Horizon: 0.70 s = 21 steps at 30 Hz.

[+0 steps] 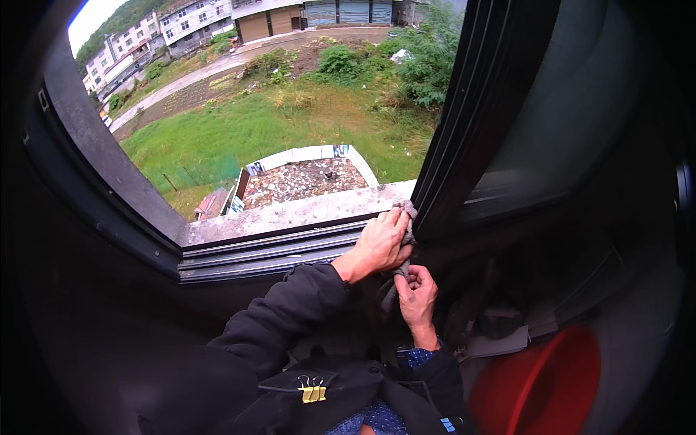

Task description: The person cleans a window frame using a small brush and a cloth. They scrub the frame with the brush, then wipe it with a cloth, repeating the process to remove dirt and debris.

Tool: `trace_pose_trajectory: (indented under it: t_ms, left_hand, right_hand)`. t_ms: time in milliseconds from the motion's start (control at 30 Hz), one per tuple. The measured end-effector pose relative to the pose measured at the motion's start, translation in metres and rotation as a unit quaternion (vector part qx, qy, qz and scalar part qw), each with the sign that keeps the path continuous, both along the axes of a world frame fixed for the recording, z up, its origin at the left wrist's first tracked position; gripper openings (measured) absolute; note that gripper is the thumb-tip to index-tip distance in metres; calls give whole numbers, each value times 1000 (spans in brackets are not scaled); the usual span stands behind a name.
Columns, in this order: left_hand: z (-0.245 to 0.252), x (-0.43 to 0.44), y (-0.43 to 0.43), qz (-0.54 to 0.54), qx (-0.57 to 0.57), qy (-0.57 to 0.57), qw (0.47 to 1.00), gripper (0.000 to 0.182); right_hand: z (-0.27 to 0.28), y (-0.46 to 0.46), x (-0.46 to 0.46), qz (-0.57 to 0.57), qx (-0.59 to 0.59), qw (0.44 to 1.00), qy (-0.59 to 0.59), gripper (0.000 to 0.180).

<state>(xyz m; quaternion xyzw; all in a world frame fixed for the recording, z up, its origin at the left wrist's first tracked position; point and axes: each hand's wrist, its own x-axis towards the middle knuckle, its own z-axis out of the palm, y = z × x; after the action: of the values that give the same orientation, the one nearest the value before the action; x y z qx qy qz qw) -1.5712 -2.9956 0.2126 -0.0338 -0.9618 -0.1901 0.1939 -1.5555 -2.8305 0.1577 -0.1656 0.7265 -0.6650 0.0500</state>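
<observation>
A grey cloth [409, 223] lies bunched at the lower right corner of the window opening, where the sliding sash's dark frame [454, 117] meets the tracks of the sill frame [272, 253]. My left hand [380, 239] presses on the cloth with its fingers pointing up and to the right. Just below it, my right hand [417, 293] pinches the lower part of the cloth between thumb and fingers, and a darker end hangs beneath. Several metal rails run left from my left hand, with a pale concrete ledge [293, 212] outside them.
A red plastic basin [535, 380] stands at the lower right, near some flat pale pieces [497, 342] on the floor. The window's glass pane [538, 119] is to the right. Outside, far below, lie grass and a walled patch of rubble [304, 179].
</observation>
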Motion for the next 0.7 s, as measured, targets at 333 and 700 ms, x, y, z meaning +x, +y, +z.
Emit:
trace_pose_trajectory:
  t_ms: [333,700]
  left_hand:
    - [-9,29,-37,61,-70,29,995,29]
    - [16,40,-46,110,175,26,978,62]
  right_hand:
    - [6,-25,2,39,33,999,1,25]
    - [17,-44,15,184,42,976,111,23]
